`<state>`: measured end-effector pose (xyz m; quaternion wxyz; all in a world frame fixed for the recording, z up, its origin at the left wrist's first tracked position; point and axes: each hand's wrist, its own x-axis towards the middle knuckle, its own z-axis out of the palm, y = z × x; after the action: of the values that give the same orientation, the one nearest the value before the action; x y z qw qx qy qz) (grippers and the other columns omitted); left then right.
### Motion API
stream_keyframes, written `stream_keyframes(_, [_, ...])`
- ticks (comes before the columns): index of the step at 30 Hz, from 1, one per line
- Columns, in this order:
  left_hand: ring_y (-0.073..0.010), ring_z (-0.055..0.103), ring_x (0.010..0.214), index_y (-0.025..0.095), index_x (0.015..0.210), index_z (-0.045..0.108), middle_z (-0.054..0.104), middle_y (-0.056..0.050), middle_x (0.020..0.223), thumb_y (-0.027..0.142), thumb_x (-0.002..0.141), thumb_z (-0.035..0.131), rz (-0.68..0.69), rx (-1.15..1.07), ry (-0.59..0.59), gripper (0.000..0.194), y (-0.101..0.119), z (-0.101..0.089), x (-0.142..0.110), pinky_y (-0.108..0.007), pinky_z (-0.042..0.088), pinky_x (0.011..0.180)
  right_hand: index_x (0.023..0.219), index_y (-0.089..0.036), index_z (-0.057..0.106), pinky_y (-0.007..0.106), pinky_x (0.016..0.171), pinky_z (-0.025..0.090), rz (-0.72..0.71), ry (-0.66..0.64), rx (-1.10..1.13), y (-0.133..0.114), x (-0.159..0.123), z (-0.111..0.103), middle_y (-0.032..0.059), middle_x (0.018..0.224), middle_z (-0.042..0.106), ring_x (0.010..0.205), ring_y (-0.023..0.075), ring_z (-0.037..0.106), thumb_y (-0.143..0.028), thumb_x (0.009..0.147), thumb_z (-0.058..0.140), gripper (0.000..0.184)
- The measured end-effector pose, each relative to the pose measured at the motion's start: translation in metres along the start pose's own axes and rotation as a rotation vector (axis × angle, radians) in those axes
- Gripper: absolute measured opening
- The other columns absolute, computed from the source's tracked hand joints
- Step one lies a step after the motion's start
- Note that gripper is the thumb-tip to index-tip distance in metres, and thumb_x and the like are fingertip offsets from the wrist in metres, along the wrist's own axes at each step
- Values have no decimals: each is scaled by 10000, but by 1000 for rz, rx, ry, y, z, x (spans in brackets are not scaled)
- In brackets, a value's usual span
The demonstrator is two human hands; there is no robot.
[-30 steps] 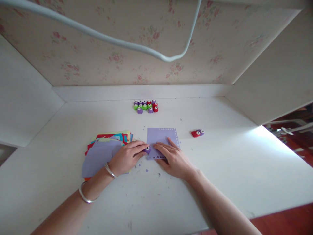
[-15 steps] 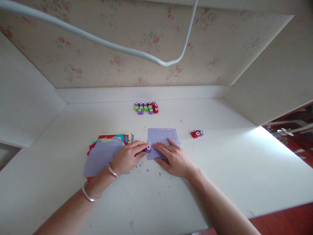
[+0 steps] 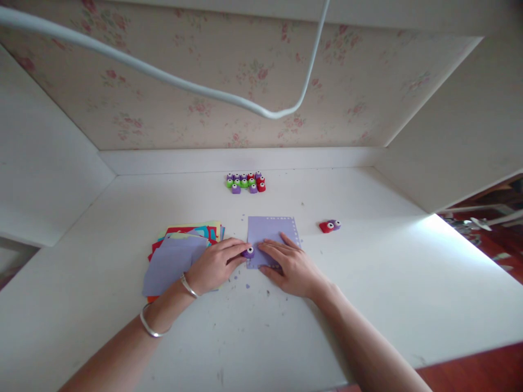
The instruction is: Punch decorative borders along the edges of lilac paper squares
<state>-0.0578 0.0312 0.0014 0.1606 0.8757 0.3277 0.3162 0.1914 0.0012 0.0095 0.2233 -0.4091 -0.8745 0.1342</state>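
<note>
A sheet of lilac paper (image 3: 272, 228) lies flat on the white table, with small punched holes along its top, right and bottom edges. At its left edge sits a small purple craft punch (image 3: 248, 252) with a white top and a dark star-like mark. The fingers and thumb of my left hand (image 3: 220, 261) are closed around this punch. My right hand (image 3: 290, 265) rests on the sheet with its fingers stretched out and holds nothing. Small lilac paper bits lie near the lower left of the sheet.
A stack of coloured paper (image 3: 171, 264) lies to the left, partly under my left forearm. Several purple, green and red punches (image 3: 244, 183) stand grouped at the back. A red punch (image 3: 326, 227) and a purple punch (image 3: 336, 224) stand at right. A white cable (image 3: 196, 87) hangs in front.
The whole view has shifted slightly, with the scene a little lower in the picture. Both hands stay in nearly the same places, and the punch remains at the sheet's left edge.
</note>
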Motion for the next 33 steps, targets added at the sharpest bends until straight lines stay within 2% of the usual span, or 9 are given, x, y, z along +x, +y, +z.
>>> stream_keyframes(19, [-169,651,1075,214,1237,624,687,-76,1155,234,957,568,-1,14,-37,286,2,-1,1,-308,546,968,1408,-227,467,530,1182,272,-2,-5,5,0,0,0,106,1356,609,1249,226,576,-340,951,541,476])
stream_keyframes(33, [-152,651,1022,225,1223,651,681,-63,1127,202,960,559,18,44,-83,280,4,-2,0,-286,552,926,1383,-214,493,531,1186,260,-3,-24,-1,-1,0,0,113,1362,602,1257,230,569,-342,956,535,447])
